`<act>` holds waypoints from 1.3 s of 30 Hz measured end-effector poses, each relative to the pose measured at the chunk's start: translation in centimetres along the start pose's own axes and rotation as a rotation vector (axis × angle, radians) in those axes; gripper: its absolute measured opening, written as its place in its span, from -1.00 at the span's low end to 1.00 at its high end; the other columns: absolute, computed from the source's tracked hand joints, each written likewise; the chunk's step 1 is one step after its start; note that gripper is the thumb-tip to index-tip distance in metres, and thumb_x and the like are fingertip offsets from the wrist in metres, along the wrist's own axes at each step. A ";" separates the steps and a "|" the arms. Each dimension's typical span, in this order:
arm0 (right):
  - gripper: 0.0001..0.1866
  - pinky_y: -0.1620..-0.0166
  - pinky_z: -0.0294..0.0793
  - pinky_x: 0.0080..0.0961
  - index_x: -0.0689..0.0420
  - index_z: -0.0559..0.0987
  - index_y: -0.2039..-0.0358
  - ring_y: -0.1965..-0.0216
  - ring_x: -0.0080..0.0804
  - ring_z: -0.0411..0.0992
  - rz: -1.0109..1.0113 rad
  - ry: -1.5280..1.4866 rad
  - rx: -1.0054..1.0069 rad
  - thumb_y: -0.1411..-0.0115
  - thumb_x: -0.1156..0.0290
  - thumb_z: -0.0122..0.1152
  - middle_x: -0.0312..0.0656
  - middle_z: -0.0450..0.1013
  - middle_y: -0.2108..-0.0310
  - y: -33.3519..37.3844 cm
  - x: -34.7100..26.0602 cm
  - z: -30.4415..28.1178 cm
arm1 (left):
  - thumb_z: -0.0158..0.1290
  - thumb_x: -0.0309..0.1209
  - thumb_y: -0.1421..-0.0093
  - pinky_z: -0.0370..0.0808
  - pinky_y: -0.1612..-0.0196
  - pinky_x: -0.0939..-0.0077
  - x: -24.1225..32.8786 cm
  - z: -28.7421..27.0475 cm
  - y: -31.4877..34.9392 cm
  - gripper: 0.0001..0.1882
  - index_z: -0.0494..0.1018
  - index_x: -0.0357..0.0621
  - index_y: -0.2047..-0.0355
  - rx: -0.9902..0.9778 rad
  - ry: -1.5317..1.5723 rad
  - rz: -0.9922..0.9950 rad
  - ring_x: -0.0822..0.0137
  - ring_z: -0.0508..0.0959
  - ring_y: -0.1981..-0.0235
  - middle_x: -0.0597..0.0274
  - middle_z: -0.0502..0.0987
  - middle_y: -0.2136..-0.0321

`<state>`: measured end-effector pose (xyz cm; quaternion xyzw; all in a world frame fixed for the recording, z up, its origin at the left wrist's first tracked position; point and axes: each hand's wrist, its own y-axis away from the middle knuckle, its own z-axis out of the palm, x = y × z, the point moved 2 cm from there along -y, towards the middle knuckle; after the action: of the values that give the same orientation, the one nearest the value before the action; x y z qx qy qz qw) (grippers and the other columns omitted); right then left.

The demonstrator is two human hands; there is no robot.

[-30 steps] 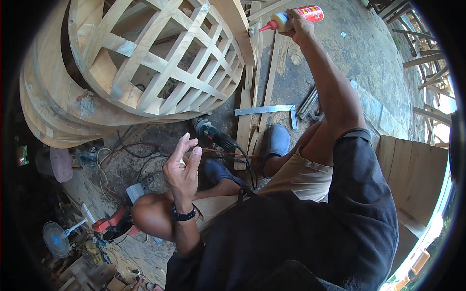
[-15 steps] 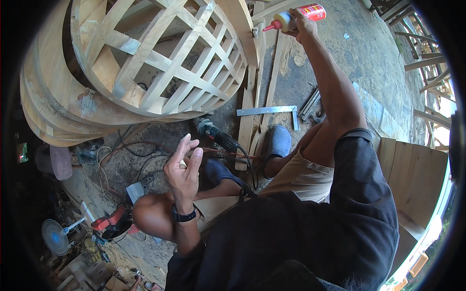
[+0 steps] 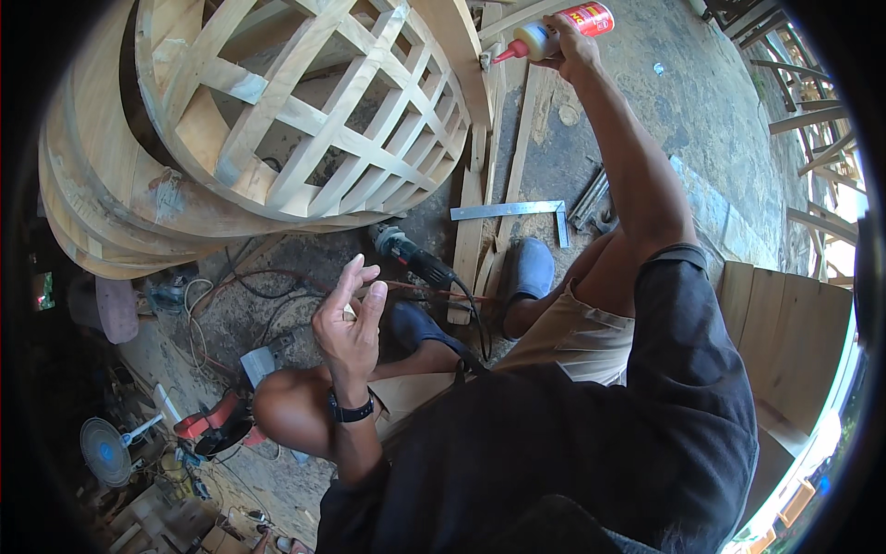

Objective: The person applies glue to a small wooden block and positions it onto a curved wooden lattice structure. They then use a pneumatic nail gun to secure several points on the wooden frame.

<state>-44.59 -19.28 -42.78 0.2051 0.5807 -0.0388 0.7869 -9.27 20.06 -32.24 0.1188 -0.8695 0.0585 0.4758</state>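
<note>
My right hand (image 3: 574,51) is wrapped round a glue bottle (image 3: 592,18) at the top of the view, beyond my knees. The bottle lies nearly level, its red nozzle pointing left and slightly down, close to a wooden upright by the lattice. Raised above my left knee, my left hand (image 3: 346,337) has its fingers up and curled towards the thumb. A small pale piece shows between them, too little to name. Left of my right hand stands a large curved wooden frame with a lattice (image 3: 318,120) of crossing slats.
A power grinder (image 3: 420,261) with its cord lies beside the frame. A metal square (image 3: 517,210) rests across wooden strips (image 3: 469,198) on the floor. Cables run across the ground at left. A fan (image 3: 106,451) stands lower left, and a curved plank piece (image 3: 784,342) is at right.
My right hand has shifted slightly left with the glue bottle, and the nozzle has dipped a little. My left hand has stayed nearly still.
</note>
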 end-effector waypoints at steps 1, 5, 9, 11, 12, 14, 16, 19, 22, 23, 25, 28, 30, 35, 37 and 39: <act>-0.35 0.15 0.75 0.15 0.31 0.34 -0.12 0.07 0.05 0.61 0.004 -0.144 0.005 -0.15 0.27 0.44 0.14 0.49 0.01 -0.1 -0.2 0.3 | 0.25 -0.34 -0.29 0.36 0.44 0.60 0.1 -0.2 0.1 -0.53 0.52 -0.29 -0.15 0.004 -0.011 0.002 0.57 0.44 0.50 0.10 0.72 0.19; -0.44 -0.01 0.65 0.29 0.22 0.33 -0.14 -0.09 0.15 0.51 -0.097 -0.391 -0.038 -0.26 0.22 0.29 0.11 0.45 -0.06 -5.1 -1.6 -6.1 | 0.25 -0.34 -0.28 0.36 0.46 0.60 0.0 0.9 -0.5 -0.54 0.52 -0.28 -0.15 -0.037 0.026 0.030 0.56 0.43 0.53 0.12 0.72 0.20; -0.45 0.17 0.72 0.26 0.27 0.36 -0.12 0.05 0.12 0.58 -0.001 -0.391 0.159 -0.27 0.18 0.25 0.11 0.45 -0.01 1.6 -0.1 -2.0 | 0.25 -0.34 -0.28 0.36 0.47 0.60 0.1 -0.2 0.1 -0.54 0.52 -0.27 -0.14 -0.009 -0.013 0.021 0.56 0.43 0.54 0.15 0.72 0.23; -0.46 0.27 0.71 0.14 0.22 0.39 -0.09 0.10 0.01 0.61 0.058 -0.388 0.132 -0.24 0.13 0.22 0.07 0.49 0.05 3.2 0.7 -2.7 | 0.25 -0.34 -0.28 0.37 0.46 0.60 0.6 0.1 0.1 -0.56 0.54 -0.28 -0.12 -0.018 0.014 0.030 0.57 0.45 0.53 0.16 0.71 0.28; -0.47 0.29 0.71 0.09 0.20 0.41 -0.07 0.11 -0.04 0.61 0.083 -0.386 0.137 -0.22 0.11 0.21 0.05 0.51 0.09 4.1 1.4 -2.9 | 0.25 -0.33 -0.28 0.39 0.45 0.60 0.7 0.3 0.1 -0.58 0.56 -0.28 -0.09 -0.022 0.038 0.026 0.57 0.46 0.52 0.16 0.71 0.31; -0.51 0.32 0.70 0.00 0.14 0.45 -0.02 0.15 -0.11 0.62 0.169 -0.178 0.100 -0.19 0.09 0.21 -0.01 0.54 0.17 5.9 2.6 -3.1 | 0.25 -0.33 -0.29 0.42 0.43 0.59 0.8 0.7 0.1 -0.63 0.59 -0.28 -0.03 -0.045 0.031 0.006 0.57 0.49 0.50 0.17 0.70 0.38; -0.58 0.39 0.68 -0.10 0.12 0.48 0.03 0.26 -0.14 0.61 0.255 -0.187 0.107 -0.22 0.10 0.15 -0.04 0.56 0.22 7.3 3.3 -3.0 | 0.25 -0.32 -0.29 0.46 0.40 0.57 0.6 1.3 -0.2 -0.67 0.62 -0.29 0.04 -0.084 -0.032 -0.024 0.56 0.52 0.48 0.18 0.68 0.45; -0.59 0.43 0.63 -0.14 0.10 0.48 0.02 0.29 -0.14 0.58 0.304 -0.394 0.070 -0.30 0.07 -0.01 -0.02 0.56 0.21 8.8 3.8 -3.8 | 0.25 -0.29 -0.29 0.50 0.38 0.54 1.6 5.1 -2.8 -0.70 0.64 -0.27 0.11 -0.016 0.013 0.116 0.51 0.60 0.47 0.15 0.68 0.48; -0.57 0.40 0.61 -0.09 0.09 0.48 0.01 0.28 -0.10 0.58 0.234 -0.546 0.092 -0.34 0.04 -0.09 -0.02 0.56 0.20 12.0 0.5 -2.2 | 0.23 -0.28 -0.28 0.55 0.35 0.43 4.5 11.0 -7.8 -0.73 0.65 -0.24 0.16 -0.017 -0.049 0.266 0.31 0.69 0.44 0.09 0.70 0.44; -0.57 0.37 0.60 -0.09 0.10 0.47 0.01 0.28 -0.08 0.57 0.238 -0.651 0.097 -0.36 0.04 -0.11 -0.03 0.57 0.20 12.2 -1.0 -2.1 | 0.22 -0.28 -0.27 0.57 0.34 0.37 6.1 13.1 -9.8 -0.76 0.65 -0.21 0.20 0.012 -0.149 0.410 0.22 0.69 0.41 0.08 0.70 0.40; -0.57 0.33 0.61 -0.10 0.05 0.48 0.00 0.25 -0.09 0.59 0.121 -0.684 -0.032 -0.35 -0.01 -0.03 -0.07 0.58 0.18 13.2 -5.1 -2.2 | 0.20 -0.32 -0.24 0.59 0.30 0.26 9.8 16.0 -14.1 -0.82 0.64 -0.18 0.31 0.075 -0.362 0.654 0.09 0.69 0.37 0.05 0.68 0.35; -0.55 0.25 0.63 -0.13 0.12 0.48 -0.04 0.07 0.13 0.56 -0.010 -0.686 -0.028 -0.29 0.07 0.14 0.04 0.52 0.03 14.1 -9.5 -4.8 | 0.18 -0.36 -0.20 0.61 0.28 0.20 14.1 19.4 -20.4 -0.86 0.61 -0.17 0.41 0.100 -0.766 0.948 0.08 0.69 0.32 0.08 0.65 0.32; -0.69 0.47 0.57 -0.23 -0.02 0.56 0.18 0.43 -0.17 0.56 -0.114 -0.887 -0.109 -0.19 0.06 0.20 -0.21 0.56 0.38 13.3 -9.7 -6.3 | 0.08 -0.40 -0.25 0.63 0.21 0.26 16.3 21.9 -23.9 -0.84 0.66 -0.12 0.32 -0.031 -1.091 0.979 0.17 0.70 0.22 0.10 0.68 0.25; -0.70 0.52 0.45 -0.32 -0.10 0.56 0.21 0.45 -0.19 0.52 -0.018 -0.899 -0.087 -0.23 0.00 0.11 -0.24 0.56 0.38 13.1 -9.9 -8.1 | 0.14 -0.28 -0.19 0.61 0.02 0.29 19.3 25.2 -28.1 -0.72 0.70 -0.12 0.18 -0.310 -1.550 0.853 0.22 0.67 0.02 0.13 0.69 0.08; -0.71 0.50 0.47 -0.30 -0.11 0.57 0.22 0.43 -0.21 0.53 -0.026 -0.934 -0.124 -0.23 -0.02 0.12 -0.24 0.57 0.37 12.8 -10.3 -8.2 | 0.28 -0.14 -0.04 0.60 -0.05 0.24 19.2 25.4 -29.8 -0.59 0.70 -0.11 0.15 -0.382 -1.650 0.813 0.14 0.66 -0.01 0.05 0.67 0.04; -0.70 0.48 0.47 -0.30 -0.11 0.57 0.22 0.42 -0.23 0.54 -0.053 -0.898 -0.028 -0.23 -0.03 0.12 -0.25 0.57 0.38 13.7 -11.4 -8.6 | 0.30 -0.05 -0.02 0.58 -0.09 0.23 19.6 25.7 -29.7 -0.49 0.69 -0.13 0.12 -0.519 -1.675 0.704 0.12 0.66 -0.03 0.04 0.67 0.02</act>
<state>-51.93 -5.60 -30.49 0.1424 0.1873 -0.1364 0.9623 -32.55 -17.10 -29.93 -0.2566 -0.9001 -0.1009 -0.3372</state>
